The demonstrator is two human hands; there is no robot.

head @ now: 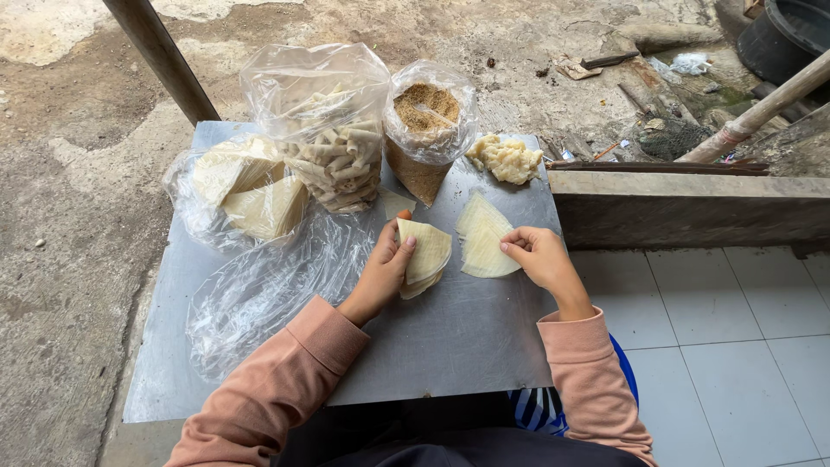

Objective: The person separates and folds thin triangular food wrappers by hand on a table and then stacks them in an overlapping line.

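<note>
On a grey metal tabletop (450, 337) my left hand (385, 268) grips a small stack of pale, triangular pastry wrappers (425, 252), thumb pressed on top. My right hand (536, 252) pinches the edge of a second fan of wrappers (481, 238) lying flat on the metal. Both sleeves are pink. A lone wrapper piece (396, 204) lies just beyond my left hand.
At the table's far side stand a clear bag of rolled pastries (339, 156), a bag of brown crumbs (425, 130), a lump of yellowish filling (506, 159) and bagged wrapper stacks (251, 190). Crumpled plastic (259, 294) lies left. A low concrete ledge (692, 203) and white tiles are right.
</note>
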